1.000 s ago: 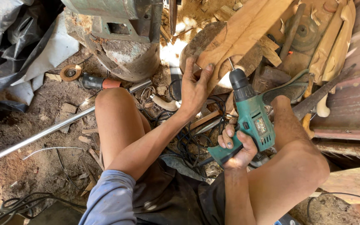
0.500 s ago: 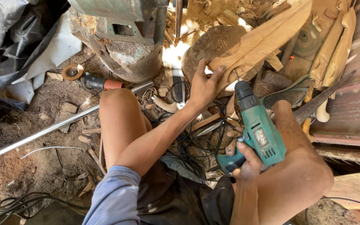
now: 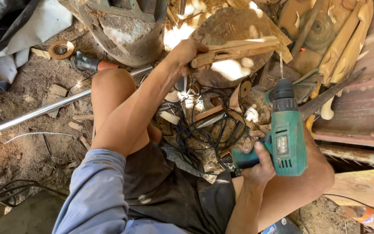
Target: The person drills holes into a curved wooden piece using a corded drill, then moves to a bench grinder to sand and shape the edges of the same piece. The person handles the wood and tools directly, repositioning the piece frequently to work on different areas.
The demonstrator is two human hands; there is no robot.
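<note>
left hand clamped on wooden piece at 12 o'clock | right hand gripping green drill at 3 | I'd brace the wood on stump, bit square, light start

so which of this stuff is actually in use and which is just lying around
In use: green drill in right hand; wooden piece in left hand.

Lying about: angle grinder, metal pipe, tangled cables, wood scraps.

Matt green plastic drill, rough wood
</note>
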